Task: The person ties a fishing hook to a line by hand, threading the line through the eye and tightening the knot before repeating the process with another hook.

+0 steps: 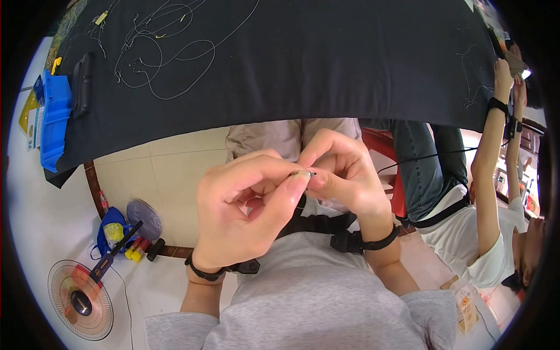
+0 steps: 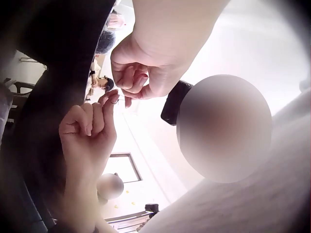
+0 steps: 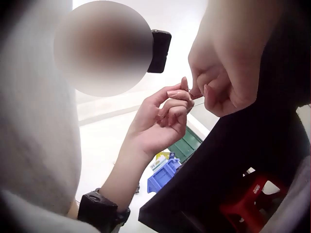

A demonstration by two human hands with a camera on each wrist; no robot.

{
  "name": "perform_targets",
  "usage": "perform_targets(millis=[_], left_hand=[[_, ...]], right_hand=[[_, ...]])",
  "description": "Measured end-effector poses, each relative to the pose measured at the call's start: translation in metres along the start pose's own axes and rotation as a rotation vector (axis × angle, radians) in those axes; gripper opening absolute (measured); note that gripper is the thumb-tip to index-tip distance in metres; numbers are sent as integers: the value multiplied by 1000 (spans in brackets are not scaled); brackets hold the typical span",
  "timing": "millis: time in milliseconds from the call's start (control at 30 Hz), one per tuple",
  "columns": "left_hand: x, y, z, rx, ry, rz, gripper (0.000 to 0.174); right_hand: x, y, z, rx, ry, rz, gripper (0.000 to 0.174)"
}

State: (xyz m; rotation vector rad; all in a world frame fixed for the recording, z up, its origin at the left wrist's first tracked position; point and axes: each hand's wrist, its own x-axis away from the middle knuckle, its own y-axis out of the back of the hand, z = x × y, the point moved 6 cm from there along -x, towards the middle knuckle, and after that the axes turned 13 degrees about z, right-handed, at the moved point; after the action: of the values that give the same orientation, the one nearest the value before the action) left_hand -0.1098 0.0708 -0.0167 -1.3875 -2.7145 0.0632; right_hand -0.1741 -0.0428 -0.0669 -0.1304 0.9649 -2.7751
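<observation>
In the head view, both hands meet above the lap. My left hand [image 1: 245, 204] pinches a tiny pale piece [image 1: 302, 173] with a dark tip between thumb and index finger. From the other side my right hand [image 1: 344, 175] has its thumb and index finger drawn together at the dark end of that piece. The fingertips nearly touch, and the piece is too small to identify. In the left wrist view, the left hand [image 2: 155, 58] and right hand [image 2: 90, 131] meet at the fingertips. The right wrist view shows the left hand [image 3: 158, 121] against the right hand [image 3: 223, 73].
A black cloth [image 1: 326, 64] covers the table ahead, with thin looped lines and small hooks [image 1: 140, 67] on it. A blue tray [image 1: 55, 122] stands at its left edge. A fan [image 1: 81, 300] is at lower left. Another person [image 1: 487, 198] sits at the right.
</observation>
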Motion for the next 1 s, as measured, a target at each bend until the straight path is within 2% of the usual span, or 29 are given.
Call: perform_targets(millis=[100, 200, 300, 400, 700, 800, 900, 1000], left_hand=[[1, -2, 4, 133, 3, -18, 10], [1, -3, 5, 157, 33, -17, 8], [1, -5, 4, 106, 51, 68, 6], [3, -6, 1, 38, 184, 160, 7], [2, -10, 2, -41, 113, 173, 6], [1, -12, -4, -96, 160, 220, 7], [1, -13, -5, -89, 86, 250, 7], [0, -14, -10, -130, 75, 313, 7]], right_hand=[[3, -2, -6, -190, 8, -6, 4], [2, -2, -6, -256, -47, -37, 5], [-1, -2, -4, -280, -70, -23, 6], [-1, -1, -4, -237, -72, -14, 5], [-1, 7, 1, -204, -127, 31, 5], [-6, 5, 3, -170, -177, 51, 5], [-11, 3, 4, -116, -245, 129, 5], [-12, 5, -6, -202, -257, 247, 7]])
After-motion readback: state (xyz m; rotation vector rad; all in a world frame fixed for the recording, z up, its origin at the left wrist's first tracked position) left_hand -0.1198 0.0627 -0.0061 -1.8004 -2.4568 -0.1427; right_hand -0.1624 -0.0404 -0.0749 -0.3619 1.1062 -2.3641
